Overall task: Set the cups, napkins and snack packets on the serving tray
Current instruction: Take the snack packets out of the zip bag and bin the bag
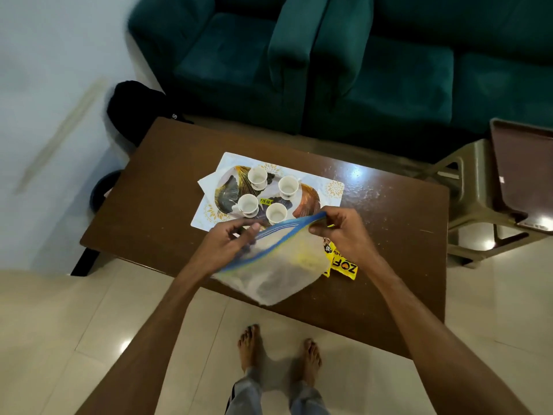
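Several small white cups (258, 177) stand on an oval patterned serving tray (308, 199), which lies on white napkins (330, 187) on the brown table (167, 181). Over the table's near edge both hands hold a clear zip bag (278, 268) with a blue seal strip. My left hand (230, 247) pinches the strip at its left side, and my right hand (341, 232) pinches it at the right end. A yellow snack packet (344, 266) lies on the table under my right wrist, partly covered by the bag. Something yellowish shows faintly inside the bag.
A dark green sofa (359, 70) stands behind the table. To the right are a plastic stool (475, 187) and a brown tray (526, 175) resting on it. A black bag (134, 109) sits on the floor at the table's far left corner. My bare feet (278, 348) stand on light tiles.
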